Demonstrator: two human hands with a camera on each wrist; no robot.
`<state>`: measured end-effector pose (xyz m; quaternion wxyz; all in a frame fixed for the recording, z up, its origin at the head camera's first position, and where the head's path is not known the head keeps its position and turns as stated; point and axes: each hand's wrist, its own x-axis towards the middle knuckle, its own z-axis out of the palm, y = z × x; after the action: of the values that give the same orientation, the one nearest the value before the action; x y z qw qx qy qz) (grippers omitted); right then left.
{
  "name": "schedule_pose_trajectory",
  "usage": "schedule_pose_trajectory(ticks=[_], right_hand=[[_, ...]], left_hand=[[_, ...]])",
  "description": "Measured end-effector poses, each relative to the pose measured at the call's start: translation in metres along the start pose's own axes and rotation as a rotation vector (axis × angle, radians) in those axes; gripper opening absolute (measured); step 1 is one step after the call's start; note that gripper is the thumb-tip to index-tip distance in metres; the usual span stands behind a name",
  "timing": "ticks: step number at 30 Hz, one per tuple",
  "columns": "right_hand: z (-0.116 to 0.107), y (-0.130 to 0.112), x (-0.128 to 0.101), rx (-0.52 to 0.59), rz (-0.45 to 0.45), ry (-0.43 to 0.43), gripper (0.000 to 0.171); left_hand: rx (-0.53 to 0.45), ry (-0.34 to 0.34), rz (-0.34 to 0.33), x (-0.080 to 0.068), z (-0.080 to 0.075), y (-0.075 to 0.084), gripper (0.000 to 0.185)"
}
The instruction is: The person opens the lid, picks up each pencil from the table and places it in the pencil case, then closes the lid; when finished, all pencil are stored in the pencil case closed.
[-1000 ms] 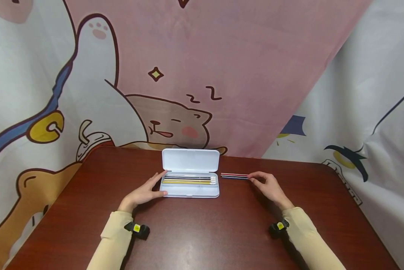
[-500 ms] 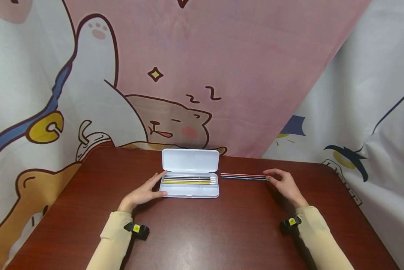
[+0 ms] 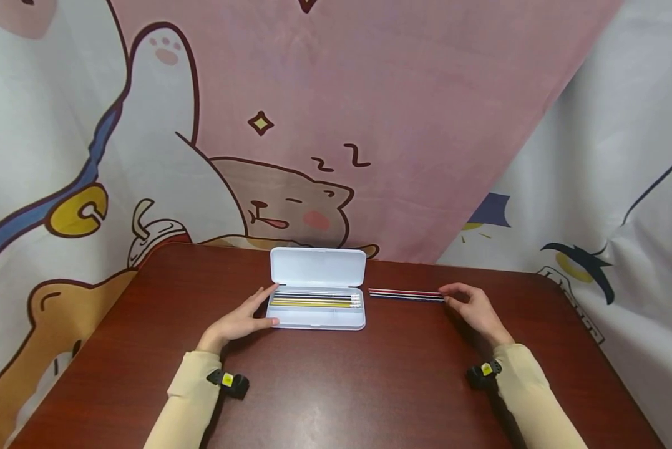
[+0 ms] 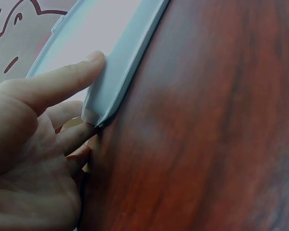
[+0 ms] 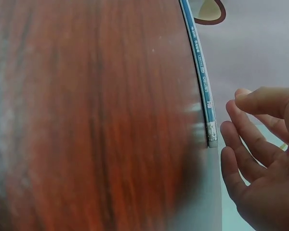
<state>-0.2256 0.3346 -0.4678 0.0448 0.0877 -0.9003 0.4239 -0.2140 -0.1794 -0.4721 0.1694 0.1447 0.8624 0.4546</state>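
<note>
A white pencil case (image 3: 316, 321) lies with its lid raised on the table, several pencils (image 3: 313, 300) side by side in its rear compartment. My left hand (image 3: 240, 321) grips the case's left end; in the left wrist view the thumb lies over the rim and fingers sit against the end. Right of the case, a small row of pencils, red and blue among them (image 3: 405, 295), lies on the tabletop. Beside their right ends is my right hand (image 3: 473, 308), fingers loosely bent. The right wrist view shows a gap between its fingertips and the blue pencil (image 5: 204, 86).
The dark red wooden table (image 3: 336, 386) runs back to a cartoon-printed cloth (image 3: 414, 125) right behind the case lid (image 3: 317, 267). A black camera is strapped on each wrist, over pale yellow sleeves (image 3: 186, 399).
My right hand has slid right along the loose pencils to their right ends, uncovering more of them. These pencils, the case and my left hand stay in place.
</note>
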Motion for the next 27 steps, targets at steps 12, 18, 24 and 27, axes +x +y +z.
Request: schedule_pose_trajectory(ticks=[12, 18, 24, 27], right_hand=[[0.004, 0.002, -0.002, -0.04, -0.061, -0.093, 0.023], [0.009, -0.001, -0.001, -0.062, -0.084, -0.137, 0.023], [0.015, -0.005, 0.001, -0.071, -0.066, -0.163, 0.018], [0.015, -0.007, 0.0, -0.074, -0.062, -0.174, 0.015]], left_hand=[[0.023, -0.004, 0.019, 0.002, 0.001, -0.003, 0.085], [0.014, -0.01, 0.004, 0.002, 0.001, -0.002, 0.085], [0.005, -0.008, -0.012, 0.001, 0.001, 0.0, 0.085], [0.01, -0.011, -0.011, 0.001, 0.001, -0.001, 0.085]])
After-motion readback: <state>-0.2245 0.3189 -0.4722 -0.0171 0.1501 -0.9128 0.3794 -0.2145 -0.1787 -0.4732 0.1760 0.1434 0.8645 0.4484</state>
